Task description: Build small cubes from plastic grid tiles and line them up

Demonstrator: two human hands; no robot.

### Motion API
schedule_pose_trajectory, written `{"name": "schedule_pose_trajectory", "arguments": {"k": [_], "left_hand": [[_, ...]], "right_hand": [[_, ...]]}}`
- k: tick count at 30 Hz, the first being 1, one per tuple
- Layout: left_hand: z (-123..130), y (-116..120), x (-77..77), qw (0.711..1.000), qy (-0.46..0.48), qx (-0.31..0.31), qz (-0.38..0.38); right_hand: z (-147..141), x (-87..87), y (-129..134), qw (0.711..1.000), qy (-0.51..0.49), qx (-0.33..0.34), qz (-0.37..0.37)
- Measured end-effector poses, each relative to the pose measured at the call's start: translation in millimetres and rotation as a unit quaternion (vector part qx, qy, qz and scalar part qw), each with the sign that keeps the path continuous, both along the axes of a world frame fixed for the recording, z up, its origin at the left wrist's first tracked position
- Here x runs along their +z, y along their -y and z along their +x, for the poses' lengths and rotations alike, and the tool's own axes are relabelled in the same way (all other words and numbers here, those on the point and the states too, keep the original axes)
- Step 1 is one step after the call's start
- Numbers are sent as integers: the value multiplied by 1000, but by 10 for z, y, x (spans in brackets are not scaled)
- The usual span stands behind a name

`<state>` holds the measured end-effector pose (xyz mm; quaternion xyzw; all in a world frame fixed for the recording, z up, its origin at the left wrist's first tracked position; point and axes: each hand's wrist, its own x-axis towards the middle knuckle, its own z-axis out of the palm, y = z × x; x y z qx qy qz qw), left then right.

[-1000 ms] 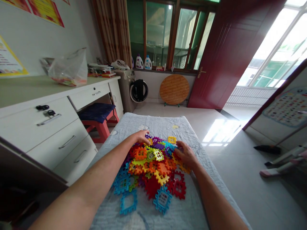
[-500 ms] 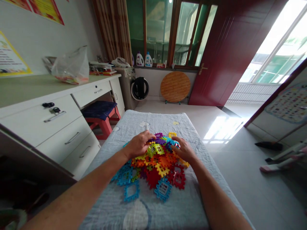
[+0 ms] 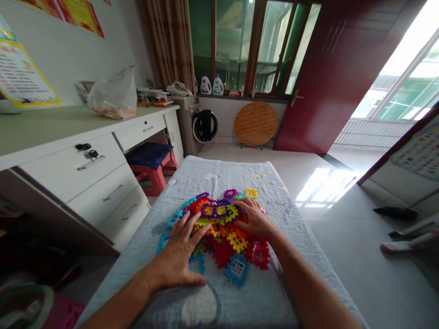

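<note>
One open left hand (image 3: 179, 256), one half-curled right hand (image 3: 254, 219) on one tile pile (image 3: 223, 252), grip unclear, one stool (image 3: 149, 156)

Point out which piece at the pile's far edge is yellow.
The yellow window piece, at the far right, just beyond the right hand. The similar window piece to its left is purple.

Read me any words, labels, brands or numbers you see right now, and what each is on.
None can be read.
Yellow-bordered poster: lines of text, too blurred.
Red-and-yellow poster: too blurred.
Purple-capped bottle, blue-capped bottle: labels too small.
Wall chart at right: too blurred.
Blue toy piece: small marks inside, cannot tell if letters.
</note>
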<state>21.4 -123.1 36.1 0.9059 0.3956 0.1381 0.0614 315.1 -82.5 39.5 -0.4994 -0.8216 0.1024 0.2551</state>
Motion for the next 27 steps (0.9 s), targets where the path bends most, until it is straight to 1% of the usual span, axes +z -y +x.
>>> {"name": "schedule_pose_trajectory", "arguments": {"k": [4,9,11,13,16,18,20,22,25,27], "left_hand": [[21,-9,-108,1000,-1,-2,9],[82,-167,-159,999,7,-1,49],[81,-221,-161,999,5,-6,53],[70,-247,-147,998,7,-4,57],[71,-221,-94,997,23,8,67],[108,-164,-46,997,34,-1,67],[184,-84,5,997,43,-27,58],[291,-1,48,996,47,-58,43],[465,81,79,995,37,-92,19],[558,89,75,995,30,-94,17]], "right_hand": [[-69,12,22,997,-68,43,7],[-183,79,80,986,-142,88,3],[-196,104,94,984,-157,82,3],[-180,105,88,985,-167,41,16],[-131,41,40,992,-121,-30,31],[-105,-28,-1,997,-57,-46,14],[-96,-87,-35,999,-10,-46,-7],[-103,-115,-56,999,3,-33,-13],[-123,-103,-63,1000,-21,-10,-6],[-134,-81,-55,999,-48,0,-2]]}}
